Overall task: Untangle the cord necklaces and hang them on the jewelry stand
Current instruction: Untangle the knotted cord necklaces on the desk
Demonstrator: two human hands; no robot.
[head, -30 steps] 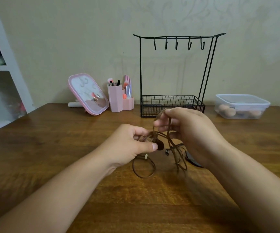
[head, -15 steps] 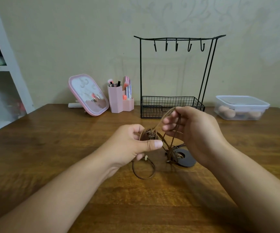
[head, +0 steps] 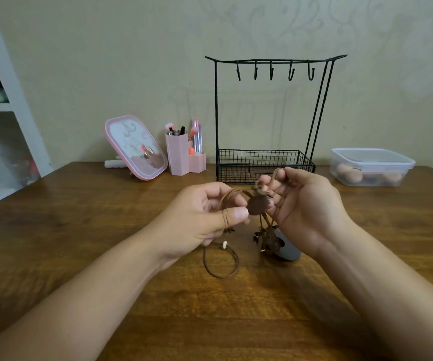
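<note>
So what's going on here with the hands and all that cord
A person is working at a tangle of brown cord necklaces held above a wooden table. The left hand pinches cord wound over its thumb, beside a dark round pendant; the right hand grips other strands, lifted higher. One loop with a pale bead trails on the table. The black wire jewelry stand behind has all five hooks bare, so nothing is hung yet.

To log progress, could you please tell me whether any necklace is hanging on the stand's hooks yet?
No, all five hooks on the stand are bare, and the cords are held between the left hand and right hand.
</note>
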